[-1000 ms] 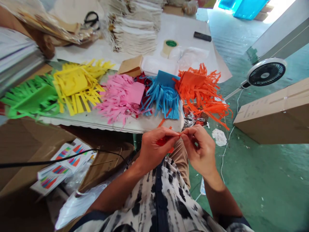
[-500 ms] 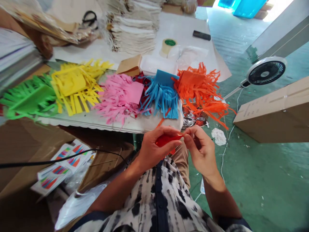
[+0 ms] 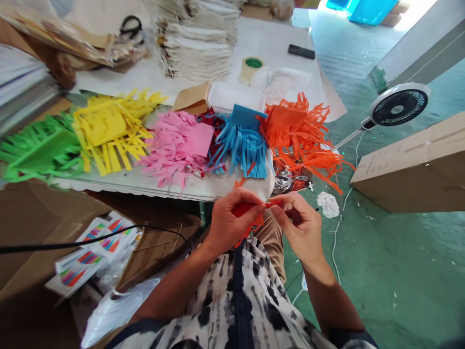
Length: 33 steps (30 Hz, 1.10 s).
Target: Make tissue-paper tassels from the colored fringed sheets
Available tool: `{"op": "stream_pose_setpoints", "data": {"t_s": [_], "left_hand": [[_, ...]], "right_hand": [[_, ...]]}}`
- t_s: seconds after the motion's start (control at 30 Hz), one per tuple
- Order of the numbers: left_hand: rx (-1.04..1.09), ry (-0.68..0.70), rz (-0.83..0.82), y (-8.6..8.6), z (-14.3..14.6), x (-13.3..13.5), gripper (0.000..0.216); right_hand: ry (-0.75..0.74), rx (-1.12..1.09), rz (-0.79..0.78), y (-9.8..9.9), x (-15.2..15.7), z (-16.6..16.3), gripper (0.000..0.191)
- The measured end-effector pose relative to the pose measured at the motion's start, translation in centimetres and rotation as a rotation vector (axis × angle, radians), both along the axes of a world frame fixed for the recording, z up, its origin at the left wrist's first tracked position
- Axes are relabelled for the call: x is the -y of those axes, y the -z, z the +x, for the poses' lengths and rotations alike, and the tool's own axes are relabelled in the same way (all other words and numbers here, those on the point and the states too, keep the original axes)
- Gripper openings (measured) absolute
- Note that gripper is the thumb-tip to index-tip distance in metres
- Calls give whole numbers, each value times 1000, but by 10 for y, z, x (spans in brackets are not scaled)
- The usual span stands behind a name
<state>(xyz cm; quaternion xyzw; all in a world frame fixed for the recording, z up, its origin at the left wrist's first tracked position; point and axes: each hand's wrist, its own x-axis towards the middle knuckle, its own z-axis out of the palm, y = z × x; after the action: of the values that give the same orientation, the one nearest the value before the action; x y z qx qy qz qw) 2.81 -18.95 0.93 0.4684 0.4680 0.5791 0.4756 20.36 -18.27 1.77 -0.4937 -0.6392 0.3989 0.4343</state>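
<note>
Just in front of the table edge, my left hand (image 3: pixel 228 218) pinches a folded red fringed tassel piece (image 3: pixel 241 209). Its loose strips show above and below the fingers. My right hand (image 3: pixel 301 228) meets it from the other side, thumb and fingertips closed on the tassel's narrow end. Both hands are held over my lap. Along the table edge beyond them lie fringed bundles: green (image 3: pixel 47 148), yellow (image 3: pixel 103 126), pink (image 3: pixel 196 138), blue (image 3: pixel 250 121) and orange (image 3: pixel 290 120). Dark red strips peek out between pink and blue.
Behind the bundles are a white tray (image 3: pixel 236 98), a tape roll (image 3: pixel 250 70), a black phone-like object (image 3: pixel 301 52), stacked pale bundles (image 3: pixel 199 53) and scissors (image 3: pixel 131 26). At right stand a fan (image 3: pixel 399 106) and a carton (image 3: pixel 414 160). An open box (image 3: pixel 160 249) sits below left.
My fingers have shifted slightly left along the red tassel, and its narrow end now shows between both hands' fingertips. More strips are visible beneath my left hand.
</note>
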Motion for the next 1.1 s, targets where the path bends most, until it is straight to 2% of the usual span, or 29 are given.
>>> {"op": "stream_pose_setpoints", "data": {"t_s": [0.1, 0.17, 0.27, 0.37, 0.53, 0.77, 0.87, 0.97, 1.1], "left_hand": [[-31, 25, 12, 2, 0, 0, 16], [-47, 120, 11, 3, -1, 0, 19], [-128, 277, -24, 6, -4, -1, 23], [-207, 325, -81, 8, -5, -2, 28], [-132, 451, -195, 7, -2, -2, 34], [-121, 515, -222, 5, 4, -4, 39], [-74, 592, -209, 6, 6, -4, 38], [-97, 610, -203, 5, 8, -4, 37], [-212, 603, -98, -3, 12, -7, 42]], "right_hand": [[74, -42, 61, 2, 0, 1, 7], [99, -34, 126, 2, 1, 2, 6], [33, 23, 154, 0, 4, 4, 8], [-1, 37, 155, 0, 9, 6, 7], [17, 40, 226, 2, 16, 12, 9], [72, 60, 234, 0, 17, 21, 13], [42, 97, 216, -5, 16, 24, 11], [20, 105, 213, -9, 13, 27, 10], [137, 42, 263, -10, 7, 31, 10]]}}
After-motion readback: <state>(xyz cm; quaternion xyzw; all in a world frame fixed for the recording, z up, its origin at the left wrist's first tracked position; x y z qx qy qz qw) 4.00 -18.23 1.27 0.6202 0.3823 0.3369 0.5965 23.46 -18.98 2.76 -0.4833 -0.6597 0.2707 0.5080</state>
